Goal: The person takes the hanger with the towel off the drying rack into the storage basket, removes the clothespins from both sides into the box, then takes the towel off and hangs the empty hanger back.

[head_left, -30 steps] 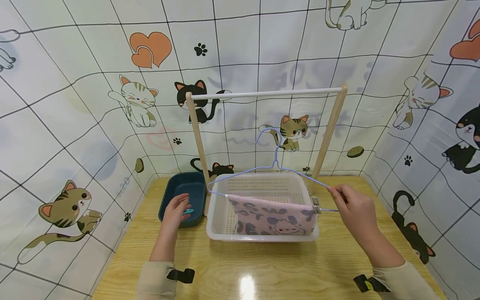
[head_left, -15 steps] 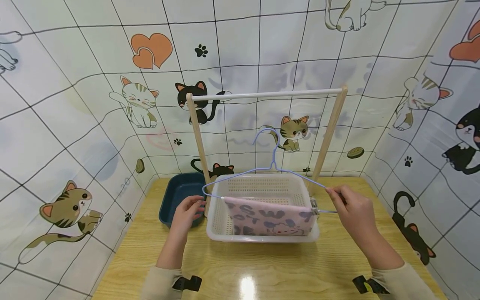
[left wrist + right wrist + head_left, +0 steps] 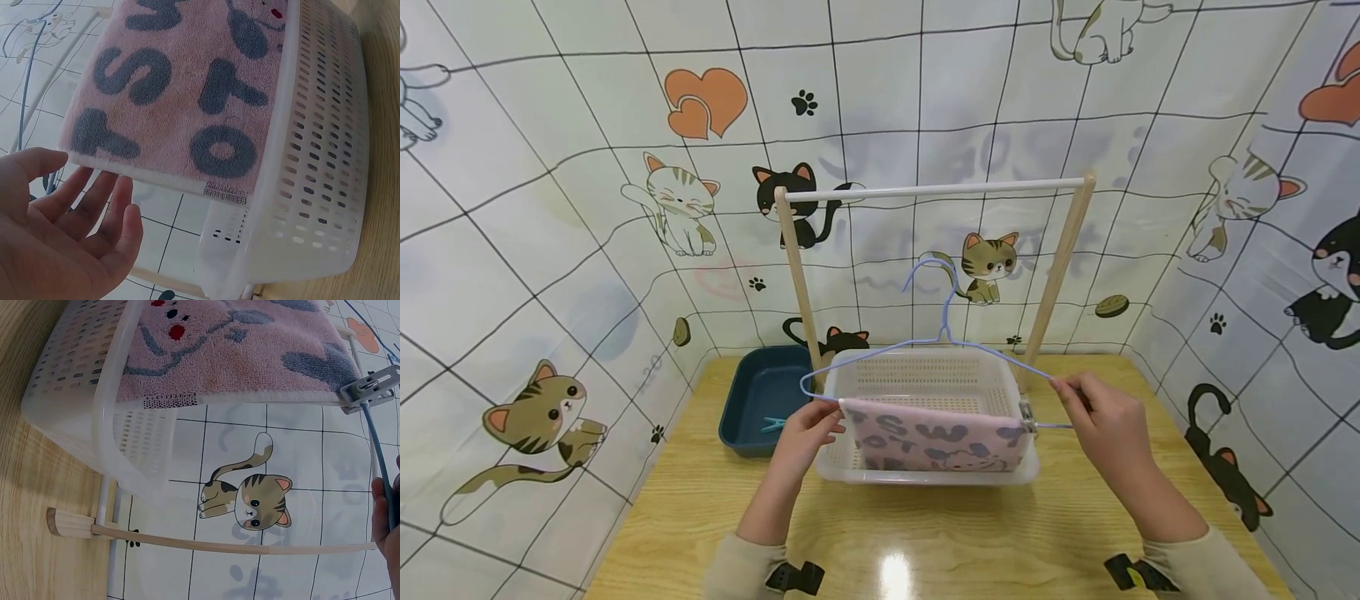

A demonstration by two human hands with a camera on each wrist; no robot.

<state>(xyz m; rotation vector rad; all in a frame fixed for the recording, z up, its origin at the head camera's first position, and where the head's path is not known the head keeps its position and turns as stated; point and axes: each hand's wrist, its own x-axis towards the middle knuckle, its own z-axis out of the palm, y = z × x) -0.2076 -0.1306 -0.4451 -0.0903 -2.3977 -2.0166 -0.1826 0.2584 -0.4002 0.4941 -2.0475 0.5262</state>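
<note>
A pink towel [image 3: 940, 437] with grey-blue lettering hangs folded over the bottom bar of a blue wire hanger [image 3: 880, 352], its lower part inside a white perforated basket [image 3: 925, 477]. My right hand [image 3: 1108, 425] grips the hanger near its right corner. A metal clip [image 3: 372, 389] fastens the towel's right upper corner to the bar. At the left upper corner, my left hand [image 3: 808, 437] holds the towel's edge, thumb tip at the corner and fingers [image 3: 103, 194] reaching behind the cloth.
Behind the basket stands a rack with wooden posts [image 3: 1060, 267] and a white rail [image 3: 932, 190]. A dark blue tray [image 3: 747, 446] with a light blue clothespin [image 3: 773, 425] sits left of the basket on the wooden table [image 3: 865, 533]. Cat-print sheeting [image 3: 880, 100] surrounds it.
My left hand has moved right, from over the blue tray to the towel's left corner, uncovering the clothespin. The hanger and towel have shifted slightly left; my right hand keeps its grip.
</note>
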